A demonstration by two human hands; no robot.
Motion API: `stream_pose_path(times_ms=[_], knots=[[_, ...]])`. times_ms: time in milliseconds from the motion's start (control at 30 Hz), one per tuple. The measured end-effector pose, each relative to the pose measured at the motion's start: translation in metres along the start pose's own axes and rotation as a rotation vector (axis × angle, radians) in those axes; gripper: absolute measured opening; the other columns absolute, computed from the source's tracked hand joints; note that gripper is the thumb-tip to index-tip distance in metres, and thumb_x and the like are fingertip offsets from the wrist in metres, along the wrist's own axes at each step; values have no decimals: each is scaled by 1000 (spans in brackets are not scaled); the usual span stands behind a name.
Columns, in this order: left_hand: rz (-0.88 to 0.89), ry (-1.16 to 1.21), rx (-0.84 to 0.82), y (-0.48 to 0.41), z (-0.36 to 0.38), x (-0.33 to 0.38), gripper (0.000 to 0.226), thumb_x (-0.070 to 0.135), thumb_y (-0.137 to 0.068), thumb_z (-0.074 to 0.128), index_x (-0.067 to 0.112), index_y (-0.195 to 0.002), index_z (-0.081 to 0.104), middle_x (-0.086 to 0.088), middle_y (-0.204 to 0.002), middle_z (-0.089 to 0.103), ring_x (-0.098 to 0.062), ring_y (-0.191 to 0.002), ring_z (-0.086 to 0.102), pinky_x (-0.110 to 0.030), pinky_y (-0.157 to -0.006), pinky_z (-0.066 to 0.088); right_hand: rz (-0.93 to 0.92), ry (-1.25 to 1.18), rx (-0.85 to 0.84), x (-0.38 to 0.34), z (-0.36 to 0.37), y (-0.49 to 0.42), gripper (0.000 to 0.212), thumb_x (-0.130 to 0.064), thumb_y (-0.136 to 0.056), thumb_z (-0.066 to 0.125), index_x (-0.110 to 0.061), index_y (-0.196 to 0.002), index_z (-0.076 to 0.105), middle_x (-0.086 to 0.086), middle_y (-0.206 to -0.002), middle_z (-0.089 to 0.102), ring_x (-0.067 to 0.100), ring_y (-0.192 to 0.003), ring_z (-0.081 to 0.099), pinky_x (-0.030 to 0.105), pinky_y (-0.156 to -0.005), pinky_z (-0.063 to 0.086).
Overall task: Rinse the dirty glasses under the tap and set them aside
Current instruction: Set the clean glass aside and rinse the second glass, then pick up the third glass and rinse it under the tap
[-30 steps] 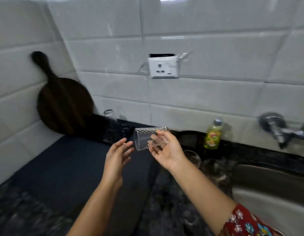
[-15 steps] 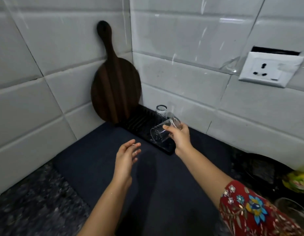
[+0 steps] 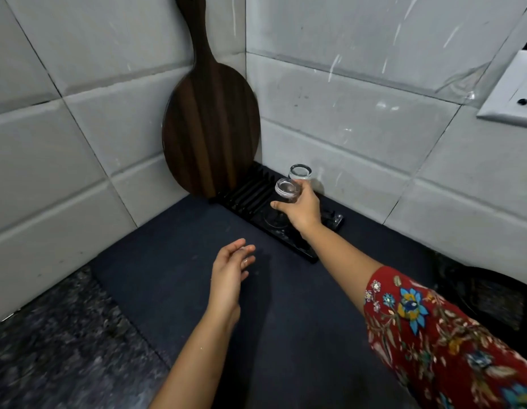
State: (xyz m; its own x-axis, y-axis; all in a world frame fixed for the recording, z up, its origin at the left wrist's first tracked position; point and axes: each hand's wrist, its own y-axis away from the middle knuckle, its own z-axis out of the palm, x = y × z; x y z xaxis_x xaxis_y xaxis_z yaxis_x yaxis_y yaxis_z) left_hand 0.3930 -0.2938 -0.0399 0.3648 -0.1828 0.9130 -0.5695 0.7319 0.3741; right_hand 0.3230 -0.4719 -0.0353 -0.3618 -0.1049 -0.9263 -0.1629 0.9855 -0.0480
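Right hand [image 3: 300,209] is wrapped around an upturned glass [image 3: 287,190], base up, its mouth down on or just above the black ribbed rack [image 3: 247,191] in the corner; whether the rim actually touches the rack I can't tell, since clear glass against black gives little away. Left hand [image 3: 231,268] hangs empty over the dark mat [image 3: 173,261], fingers loosely spread, gripping nothing.

White tiled walls [image 3: 64,137] meet in a corner behind all this, streaked with pale splash marks. Below them the table [image 3: 49,349] is dark speckled stone, and the mat covers most of it up to the walls. A round dark wooden board [image 3: 210,131] leans upright in the corner, its handle running out of the top of the view, its lower edge just beside the rack's far end.

On the right a white wall socket [image 3: 516,95] is cut off by the frame's edge. Something dark and round [image 3: 486,296] sits on the table at the right, too shadowy to name. A red flowered sleeve [image 3: 433,335] covers the right upper arm.

On the rack, a second glass [image 3: 300,172] stands base up just behind the held one, close to the wall. Faint glints at the rack's right end, behind the wrist, may be more glass, but that is unclear.
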Motion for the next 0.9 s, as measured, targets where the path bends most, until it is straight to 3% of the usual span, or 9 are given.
stream_pose_path(times_ms=[233, 367, 433, 500, 600, 733, 900], knots=[[5, -6, -5, 1, 1, 0, 23, 20, -94, 53, 22, -117, 59, 6, -105, 70, -12, -101, 65, -29, -89, 45, -20, 133, -40, -8, 4, 4, 66, -13, -66, 85, -8, -121, 48, 5, -115, 60, 16, -104, 55, 18, -85, 38], [27, -14, -11, 8, 2, 6, 23, 21, -94, 53, 23, -117, 59, 7, -106, 70, -10, -101, 64, -30, -92, 45, 51, 115, -75, -13, 2, 12, 81, -17, -64, 86, -10, -132, 42, 8, -127, 57, 23, -116, 55, 28, -100, 42], [54, -6, -6, 15, 4, 10, 21, 20, -94, 53, 24, -115, 59, 7, -106, 70, -10, -100, 64, -31, -93, 45, 153, -54, -48, -20, -9, 26, 84, -17, -66, 84, -11, -137, 39, 8, -131, 55, 22, -119, 54, 34, -101, 44], [94, 8, -12, 26, 9, 16, 21, 19, -95, 52, 24, -114, 59, 5, -108, 70, -11, -100, 64, -28, -88, 45, 254, -288, 9, -31, -30, 48, 62, -14, -75, 76, -9, -131, 48, 7, -123, 59, 19, -110, 57, 28, -91, 46], [148, -5, -74, 57, 27, 24, 19, 18, -96, 51, 24, -112, 59, 4, -109, 70, -10, -100, 65, -27, -87, 45, 329, -578, 10, -50, -80, 91, 10, -14, -87, 62, -18, -96, 64, 1, -99, 66, 13, -89, 61, 23, -76, 47], [211, -30, -241, 111, 63, 25, 18, 17, -96, 50, 25, -109, 61, 5, -103, 72, -10, -96, 67, -28, -88, 46, 292, -731, 6, -64, -151, 149, 16, -14, -93, 50, -23, -87, 62, -6, -86, 69, 10, -80, 64, 22, -71, 49], [207, -41, -445, 176, 111, 5, 22, 16, -97, 49, 19, -114, 62, 2, -102, 74, -11, -91, 68, -26, -81, 45, 167, -604, 22, -59, -243, 218, 17, -14, -94, 50, -23, -88, 64, -8, -78, 70, 7, -71, 65, 20, -66, 47]])
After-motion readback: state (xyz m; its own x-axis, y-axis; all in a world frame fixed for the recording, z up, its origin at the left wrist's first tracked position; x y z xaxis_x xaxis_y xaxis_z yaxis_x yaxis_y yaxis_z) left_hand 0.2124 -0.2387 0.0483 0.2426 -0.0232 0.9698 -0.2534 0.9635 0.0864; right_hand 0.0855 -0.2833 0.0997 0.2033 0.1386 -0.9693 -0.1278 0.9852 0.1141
